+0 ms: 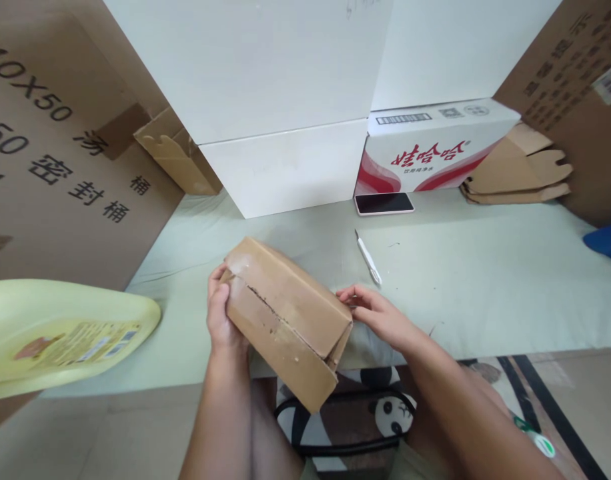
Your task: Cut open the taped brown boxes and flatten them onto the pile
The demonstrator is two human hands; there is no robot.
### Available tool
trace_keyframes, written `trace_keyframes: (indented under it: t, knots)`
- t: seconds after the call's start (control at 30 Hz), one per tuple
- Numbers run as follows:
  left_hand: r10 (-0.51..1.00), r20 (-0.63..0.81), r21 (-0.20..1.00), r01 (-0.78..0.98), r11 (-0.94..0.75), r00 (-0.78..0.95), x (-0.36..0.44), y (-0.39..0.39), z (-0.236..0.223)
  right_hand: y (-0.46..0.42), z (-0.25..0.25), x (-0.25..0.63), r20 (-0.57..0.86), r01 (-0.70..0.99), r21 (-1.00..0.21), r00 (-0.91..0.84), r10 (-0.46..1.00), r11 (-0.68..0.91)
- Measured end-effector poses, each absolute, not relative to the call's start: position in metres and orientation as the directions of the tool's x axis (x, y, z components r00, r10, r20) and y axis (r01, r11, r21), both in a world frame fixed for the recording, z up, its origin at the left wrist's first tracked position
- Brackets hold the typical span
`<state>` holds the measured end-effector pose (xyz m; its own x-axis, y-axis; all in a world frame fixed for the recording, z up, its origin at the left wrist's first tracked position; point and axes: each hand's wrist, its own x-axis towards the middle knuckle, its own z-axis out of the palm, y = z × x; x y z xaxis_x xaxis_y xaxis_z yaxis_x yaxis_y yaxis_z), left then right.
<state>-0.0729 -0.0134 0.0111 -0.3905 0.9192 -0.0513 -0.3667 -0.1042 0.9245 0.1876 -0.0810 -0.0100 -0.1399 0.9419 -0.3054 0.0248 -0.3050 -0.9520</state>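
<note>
A small brown cardboard box (285,313) lies tilted at the near edge of a pale green cloth-covered surface (485,287), its top seam split open along the middle. My left hand (221,313) grips its left end, fingers curled round the corner. My right hand (378,313) rests against its right end, fingers bent and touching the flap there. A white craft knife (368,259) lies on the cloth just beyond my right hand.
White boxes (280,100) are stacked at the back, beside a red-and-white printed carton (425,147) with a phone (384,203) in front. Big brown cartons stand left (60,153) and right (575,87). A yellow plastic lid (60,333) sits near left. Folded cardboard (520,173) lies right.
</note>
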Motion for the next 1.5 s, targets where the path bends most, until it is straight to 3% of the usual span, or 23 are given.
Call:
trace_keyframes:
  t: [0.13, 0.23, 0.33, 0.5, 0.6, 0.7, 0.83, 1.03, 1.2, 1.5]
  knots:
    - [0.939, -0.036, 0.952, -0.299, -0.073, -0.343, -0.068, -0.014, 0.01, -0.073, -0.02, 0.204, -0.092, 0.343, -0.932, 0.096, 0.991, -0.12]
    - [0.963, 0.025, 0.957, -0.273, -0.101, -0.267, -0.066, -0.015, 0.003, -0.068, -0.031, 0.218, 0.106, 0.666, -0.742, 0.234, 0.967, -0.079]
    - [0.984, 0.05, 0.965, -0.246, -0.092, -0.172, -0.063, -0.013, -0.006, -0.065, -0.036, 0.225, 0.051, 0.815, -0.562, 0.21, 0.976, -0.146]
    - [0.991, 0.033, 0.983, -0.175, -0.056, -0.131, -0.06, -0.009, -0.018, -0.056, -0.024, 0.227, -0.1, 0.805, -0.493, 0.324, 0.941, -0.33]
    - [0.993, 0.058, 0.99, -0.119, -0.07, -0.104, -0.06, -0.009, -0.02, -0.056, -0.006, 0.229, -0.094, 0.673, -0.639, 0.412, 0.906, -0.373]
    - [0.992, 0.114, 0.992, -0.052, -0.117, -0.059, -0.057, -0.012, -0.022, -0.069, 0.026, 0.226, -0.009, 0.391, -0.9, 0.421, 0.907, -0.19]
    - [0.957, 0.289, 0.954, 0.095, -0.286, -0.02, -0.049, -0.015, -0.02, -0.093, 0.071, 0.206, 0.129, 0.267, -0.962, 0.226, 0.966, 0.066]
    - [0.888, 0.455, 0.849, 0.268, -0.456, 0.069, -0.044, -0.013, -0.018, -0.099, 0.093, 0.177, 0.156, 0.545, -0.829, 0.008, 0.988, 0.127]
    - [0.89, 0.452, 0.848, 0.279, -0.45, 0.061, -0.045, -0.013, -0.02, -0.096, 0.086, 0.172, 0.248, 0.619, -0.749, -0.069, 0.966, 0.236]
    - [0.892, 0.447, 0.854, 0.267, -0.447, 0.065, -0.045, -0.015, -0.021, -0.099, 0.074, 0.163, 0.478, 0.776, -0.499, -0.124, 0.869, 0.385]
